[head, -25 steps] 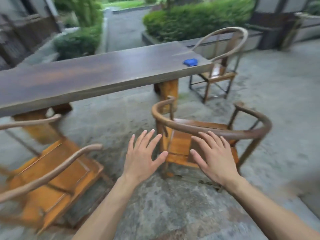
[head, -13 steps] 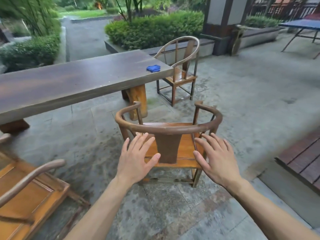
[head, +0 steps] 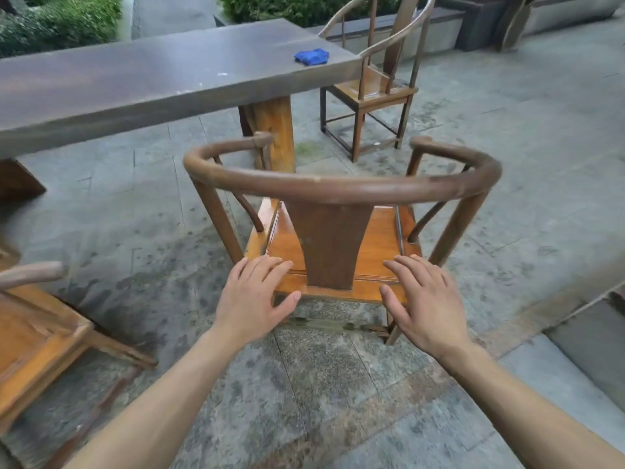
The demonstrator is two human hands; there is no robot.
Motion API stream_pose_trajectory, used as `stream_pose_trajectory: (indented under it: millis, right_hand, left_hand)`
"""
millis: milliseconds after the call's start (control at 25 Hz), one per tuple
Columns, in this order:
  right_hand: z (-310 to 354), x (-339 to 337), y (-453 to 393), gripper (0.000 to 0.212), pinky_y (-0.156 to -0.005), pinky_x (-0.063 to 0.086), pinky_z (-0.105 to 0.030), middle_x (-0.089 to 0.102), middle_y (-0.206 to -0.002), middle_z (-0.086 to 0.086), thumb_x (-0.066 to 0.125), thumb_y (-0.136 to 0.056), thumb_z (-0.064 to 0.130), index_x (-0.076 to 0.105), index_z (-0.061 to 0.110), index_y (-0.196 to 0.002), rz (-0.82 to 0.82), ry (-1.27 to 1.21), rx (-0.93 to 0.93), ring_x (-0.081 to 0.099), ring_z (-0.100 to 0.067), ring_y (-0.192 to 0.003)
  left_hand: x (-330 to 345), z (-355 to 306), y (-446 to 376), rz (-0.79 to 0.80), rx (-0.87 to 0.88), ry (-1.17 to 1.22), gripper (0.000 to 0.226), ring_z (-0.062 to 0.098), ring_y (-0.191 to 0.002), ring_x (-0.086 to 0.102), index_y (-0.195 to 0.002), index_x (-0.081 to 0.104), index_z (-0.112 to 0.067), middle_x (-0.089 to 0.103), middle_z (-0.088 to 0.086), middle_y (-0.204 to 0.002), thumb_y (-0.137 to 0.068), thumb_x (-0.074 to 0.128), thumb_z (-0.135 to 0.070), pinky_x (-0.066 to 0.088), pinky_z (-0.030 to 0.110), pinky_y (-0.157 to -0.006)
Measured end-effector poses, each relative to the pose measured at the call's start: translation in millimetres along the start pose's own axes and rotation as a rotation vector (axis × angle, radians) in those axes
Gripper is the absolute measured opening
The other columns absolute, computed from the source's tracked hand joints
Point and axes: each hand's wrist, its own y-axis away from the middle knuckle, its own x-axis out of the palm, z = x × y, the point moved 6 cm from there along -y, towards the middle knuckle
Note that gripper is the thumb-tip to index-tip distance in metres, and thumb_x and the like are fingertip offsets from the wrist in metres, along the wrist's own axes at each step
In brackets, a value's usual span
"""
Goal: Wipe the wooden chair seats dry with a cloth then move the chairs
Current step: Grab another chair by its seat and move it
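Observation:
A round-backed wooden chair (head: 338, 189) stands right in front of me, its back toward me and its orange seat (head: 378, 242) facing the table. My left hand (head: 253, 292) hovers open at the seat's rear left corner, fingers spread. My right hand (head: 422, 299) is open at the rear right corner. Neither hand grips anything. A blue cloth (head: 311, 56) lies crumpled on the far right end of the long table (head: 135, 79). A second chair (head: 375, 86) stands beyond the table's end. A third chair (head: 30, 336) shows at the left edge.
The ground is damp stone paving. The table's thick wooden leg (head: 274, 133) stands just beyond the near chair. A raised step (head: 595, 330) runs along the right. Hedges (head: 64, 18) and low planter walls line the back.
The view has closed in on the near chair and tilted down. Both hands have moved forward and lower, from behind the backrest to the seat's rear corners.

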Motion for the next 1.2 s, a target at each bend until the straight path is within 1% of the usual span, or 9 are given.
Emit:
stream_pose_trajectory:
  millis: [240, 360, 520, 600, 720, 800, 920, 1040, 1200]
  right_hand:
    - [-81.6, 276.7, -17.0, 0.052, -0.100, 0.044, -0.042, 0.063, -0.132, -0.001, 0.037, -0.094, 0.051, 0.058, 0.022, -0.131, 0.040, 0.082, 0.012, 0.056, -0.023, -0.125]
    - [-109.4, 365.1, -30.2, 0.051, -0.098, 0.044, -0.044, 0.060, -0.135, -0.003, 0.036, -0.094, 0.050, 0.055, 0.022, -0.133, 0.023, 0.129, 0.003, 0.055, -0.026, -0.125]
    - [-122.3, 399.7, -43.1, 0.044, -0.093, 0.042, -0.045, 0.064, -0.125, -0.005, 0.037, -0.096, 0.047, 0.061, 0.022, -0.122, -0.129, 0.185, 0.009, 0.057, -0.031, -0.115]
    - [-122.8, 402.3, -48.7, 0.040, -0.091, 0.041, -0.044, 0.065, -0.120, -0.006, 0.039, -0.096, 0.045, 0.063, 0.022, -0.119, -0.185, 0.209, 0.035, 0.058, -0.032, -0.109]
    - [-118.1, 405.2, -47.9, 0.041, -0.090, 0.041, -0.043, 0.066, -0.117, -0.006, 0.038, -0.096, 0.043, 0.064, 0.019, -0.116, -0.238, 0.251, 0.042, 0.059, -0.032, -0.104]
    - [-118.2, 404.6, -49.3, 0.042, -0.091, 0.042, -0.043, 0.066, -0.118, -0.007, 0.038, -0.096, 0.043, 0.064, 0.017, -0.117, -0.239, 0.240, 0.079, 0.060, -0.031, -0.105]
    - [-114.0, 405.1, -53.7, 0.044, -0.094, 0.043, -0.044, 0.063, -0.123, -0.006, 0.033, -0.096, 0.045, 0.060, 0.019, -0.120, -0.153, 0.257, 0.114, 0.058, -0.030, -0.112]
    - [-110.6, 404.4, -53.8, 0.044, -0.095, 0.041, -0.044, 0.060, -0.125, -0.004, 0.030, -0.097, 0.046, 0.057, 0.021, -0.121, -0.112, 0.278, 0.136, 0.055, -0.028, -0.114]
    - [-112.2, 402.9, -52.1, 0.041, -0.095, 0.038, -0.042, 0.061, -0.124, -0.001, 0.034, -0.097, 0.044, 0.059, 0.022, -0.120, -0.182, 0.287, 0.154, 0.054, -0.024, -0.115]
  left_hand:
    - [264.4, 90.5, -29.3, 0.026, -0.036, -0.078, 0.061, 0.027, -0.125, 0.052, -0.134, 0.055, -0.020, 0.057, 0.005, -0.135, -0.091, 0.039, -0.060, 0.040, 0.046, -0.106]
    - [350.8, 122.4, -51.9, 0.036, -0.030, -0.142, 0.067, 0.031, -0.123, 0.052, -0.135, 0.053, -0.020, 0.055, 0.008, -0.135, -0.089, 0.033, -0.065, 0.043, 0.047, -0.102]
    - [382.9, 142.3, -73.8, -0.043, 0.000, -0.222, 0.066, 0.033, -0.103, 0.054, -0.121, 0.057, -0.017, 0.058, 0.011, -0.113, -0.088, 0.029, -0.066, 0.045, 0.043, -0.087]
    - [385.3, 142.8, -75.9, -0.092, 0.007, -0.213, 0.062, 0.031, -0.098, 0.052, -0.116, 0.057, -0.017, 0.056, 0.009, -0.108, -0.088, 0.030, -0.066, 0.045, 0.043, -0.084]
    - [388.4, 141.9, -72.2, -0.097, 0.022, -0.191, 0.063, 0.028, -0.098, 0.050, -0.113, 0.055, -0.019, 0.053, 0.007, -0.107, -0.087, 0.029, -0.070, 0.046, 0.042, -0.085]
    - [387.2, 142.6, -73.4, -0.065, 0.049, -0.199, 0.072, 0.027, -0.101, 0.049, -0.114, 0.054, -0.018, 0.052, 0.007, -0.110, -0.083, 0.029, -0.078, 0.046, 0.043, -0.087]
    - [386.6, 146.1, -72.9, -0.047, 0.111, -0.246, 0.087, 0.029, -0.103, 0.048, -0.114, 0.052, -0.016, 0.052, 0.008, -0.112, -0.075, 0.029, -0.090, 0.045, 0.043, -0.090]
    - [384.8, 146.6, -74.9, -0.102, 0.131, -0.266, 0.092, 0.029, -0.100, 0.052, -0.111, 0.057, -0.014, 0.056, 0.008, -0.108, -0.072, 0.031, -0.094, 0.046, 0.041, -0.083]
    - [386.0, 147.6, -72.4, -0.195, 0.131, -0.178, 0.094, 0.030, -0.096, 0.056, -0.109, 0.061, -0.011, 0.059, 0.010, -0.107, -0.071, 0.035, -0.093, 0.051, 0.040, -0.076]
